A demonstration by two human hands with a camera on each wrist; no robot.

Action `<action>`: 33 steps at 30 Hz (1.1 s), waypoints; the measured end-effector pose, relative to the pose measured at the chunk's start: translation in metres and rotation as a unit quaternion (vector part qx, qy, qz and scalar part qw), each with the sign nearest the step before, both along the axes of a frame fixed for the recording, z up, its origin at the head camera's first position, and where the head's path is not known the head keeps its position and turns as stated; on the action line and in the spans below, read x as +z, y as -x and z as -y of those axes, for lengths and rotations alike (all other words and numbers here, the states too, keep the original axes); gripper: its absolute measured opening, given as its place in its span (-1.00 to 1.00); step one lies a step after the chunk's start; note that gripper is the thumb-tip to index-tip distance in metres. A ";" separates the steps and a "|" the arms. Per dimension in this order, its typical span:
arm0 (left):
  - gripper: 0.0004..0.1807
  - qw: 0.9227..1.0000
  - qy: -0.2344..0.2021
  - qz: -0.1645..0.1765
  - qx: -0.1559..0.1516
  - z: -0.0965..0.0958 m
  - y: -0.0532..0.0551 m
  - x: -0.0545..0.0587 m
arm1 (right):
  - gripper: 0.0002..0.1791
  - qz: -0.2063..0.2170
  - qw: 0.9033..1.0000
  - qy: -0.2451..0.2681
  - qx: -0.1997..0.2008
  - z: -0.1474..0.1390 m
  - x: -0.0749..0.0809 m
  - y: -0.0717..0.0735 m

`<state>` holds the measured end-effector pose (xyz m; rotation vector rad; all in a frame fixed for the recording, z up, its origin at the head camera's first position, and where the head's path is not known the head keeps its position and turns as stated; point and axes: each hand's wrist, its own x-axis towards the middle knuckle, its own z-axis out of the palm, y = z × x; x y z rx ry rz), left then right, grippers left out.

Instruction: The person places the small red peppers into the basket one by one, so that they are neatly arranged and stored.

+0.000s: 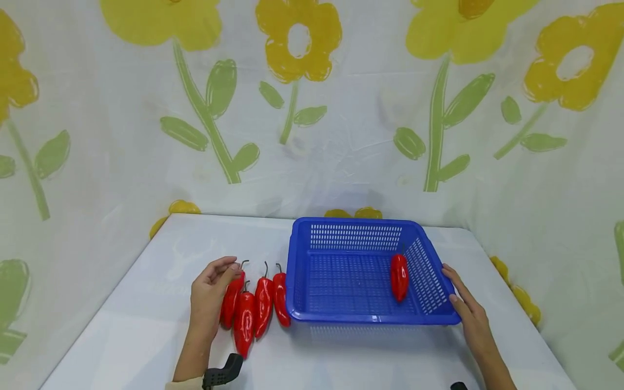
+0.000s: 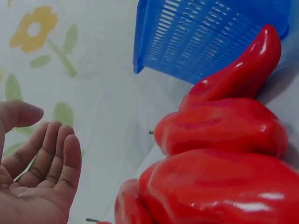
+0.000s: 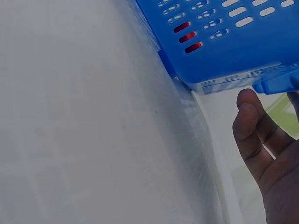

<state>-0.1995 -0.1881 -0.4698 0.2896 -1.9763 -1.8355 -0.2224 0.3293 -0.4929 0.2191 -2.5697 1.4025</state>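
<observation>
Blue plastic basket (image 1: 372, 318), right of centre in the head view, with one red pepper (image 1: 400, 276) inside near its right wall. Four other peppers (image 1: 245, 322) lie just beside it at lower centre-left, on a white table (image 1: 146, 325). The left hand (image 1: 209, 290) overlaps the leftmost; only the left wrist view shows its thumb and fingers apart, nothing between. At lower right, the right hand (image 1: 470, 309) touches the basket, fingers loosely extended; its wrist view alone shows red behind a slotted wall (image 3: 210, 60). White cloth (image 1: 326, 173) with yellow flowers (image 1: 309, 13) surrounds the table.
</observation>
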 end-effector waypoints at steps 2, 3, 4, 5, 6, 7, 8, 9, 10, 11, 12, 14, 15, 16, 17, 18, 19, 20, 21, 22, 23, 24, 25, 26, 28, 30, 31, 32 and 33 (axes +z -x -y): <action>-0.59 1.000 0.001 0.003 0.006 0.003 0.000 0.000 | -0.46 -0.005 1.000 -0.003 0.001 0.001 0.001 0.000; -0.58 1.000 0.001 0.006 0.009 0.004 -0.001 0.000 | -0.46 -0.009 1.000 -0.004 0.002 0.001 0.001 0.001; -0.57 1.000 0.000 0.008 0.012 0.005 -0.002 -0.001 | -0.46 -0.012 1.000 -0.005 0.003 0.000 0.001 0.001; -0.57 1.000 -0.002 0.008 0.014 0.006 -0.002 -0.001 | -0.46 -0.016 1.000 -0.007 0.004 0.000 0.001 0.001; -0.56 1.000 -0.001 0.011 0.018 0.006 -0.003 -0.001 | -0.46 -0.019 1.000 -0.007 0.006 0.000 0.001 0.002; -0.56 1.000 -0.001 0.012 0.021 0.007 -0.004 -0.001 | -0.46 -0.020 1.000 -0.008 0.007 -0.001 0.001 0.002; -0.55 1.000 0.002 0.015 0.024 0.008 -0.006 0.000 | -0.46 -0.020 1.000 -0.008 0.008 -0.001 0.001 0.002; -0.55 0.999 0.005 0.017 0.028 0.009 -0.007 0.000 | -0.46 -0.019 1.000 -0.006 0.008 -0.002 0.000 0.002; -0.56 0.999 0.010 0.018 0.032 0.010 -0.008 0.000 | -0.46 -0.017 1.000 -0.005 0.008 -0.002 0.000 0.001; -0.56 0.999 0.012 0.018 0.036 0.010 -0.009 0.000 | -0.46 -0.014 1.000 -0.006 0.007 -0.002 -0.001 0.001; -0.56 0.999 0.013 0.018 0.039 0.011 -0.010 0.000 | -0.46 -0.009 1.000 -0.005 0.004 -0.001 -0.001 0.000; -0.57 0.999 0.013 0.017 0.045 0.014 -0.011 0.000 | -0.46 0.002 1.000 -0.001 0.000 -0.001 -0.001 -0.001; -0.57 0.999 0.010 0.016 0.048 0.015 -0.011 0.000 | -0.46 0.006 1.000 0.000 -0.002 0.000 0.000 -0.001; -0.57 0.999 0.005 0.014 0.049 0.016 -0.011 0.000 | -0.45 0.010 1.000 0.001 -0.003 0.000 0.000 -0.001; -0.57 0.999 0.000 0.013 0.050 0.017 -0.010 0.000 | -0.45 0.014 1.000 0.003 -0.003 0.000 0.000 -0.001; -0.57 0.999 -0.004 0.012 0.052 0.018 -0.010 0.000 | -0.45 0.015 1.000 0.003 -0.004 0.001 0.000 0.000; -0.57 0.998 -0.006 0.013 0.053 0.019 -0.010 0.000 | -0.45 0.014 1.000 0.004 -0.003 0.001 0.001 0.000; -0.56 0.998 -0.009 0.014 0.054 0.020 -0.010 -0.001 | -0.45 0.012 1.000 0.005 -0.002 0.001 0.001 0.001; -0.56 0.998 -0.011 0.015 0.054 0.021 -0.011 -0.001 | -0.46 0.009 1.000 0.003 -0.002 0.001 0.000 0.000; -0.56 0.998 -0.012 0.016 0.054 0.021 -0.011 -0.002 | -0.46 0.005 1.000 0.004 -0.001 0.001 -0.001 -0.001; -0.56 0.998 -0.011 0.018 0.053 0.022 -0.011 -0.003 | -0.46 -0.001 1.000 0.003 0.001 0.000 -0.001 -0.001; -0.56 0.998 -0.008 0.018 0.054 0.022 -0.012 -0.003 | -0.46 -0.007 1.000 0.002 0.002 0.000 -0.002 -0.002; -0.56 0.998 -0.004 0.018 0.055 0.023 -0.012 -0.004 | -0.47 -0.012 1.000 0.004 0.005 0.000 -0.002 -0.002; -0.57 0.998 -0.001 0.018 0.057 0.023 -0.013 -0.004 | -0.47 -0.017 1.000 0.004 0.008 0.000 -0.003 -0.002; -0.57 0.998 0.005 0.016 0.060 0.024 -0.014 -0.004 | -0.47 -0.021 1.000 0.004 0.010 0.000 -0.002 -0.003; -0.58 0.998 0.008 0.013 0.063 0.024 -0.014 -0.004 | -0.46 -0.022 1.000 0.003 0.012 0.000 -0.001 -0.002; -0.57 0.998 0.010 0.014 0.064 0.024 -0.015 -0.004 | -0.46 -0.023 1.000 0.002 0.012 0.000 0.000 -0.001; -0.57 0.998 0.010 0.015 0.065 0.024 -0.015 -0.004 | -0.46 -0.021 1.000 0.002 0.013 0.000 0.000 -0.001; -0.57 0.998 0.011 0.017 0.066 0.024 -0.016 -0.005 | -0.46 -0.020 1.000 0.002 0.014 -0.001 0.000 -0.001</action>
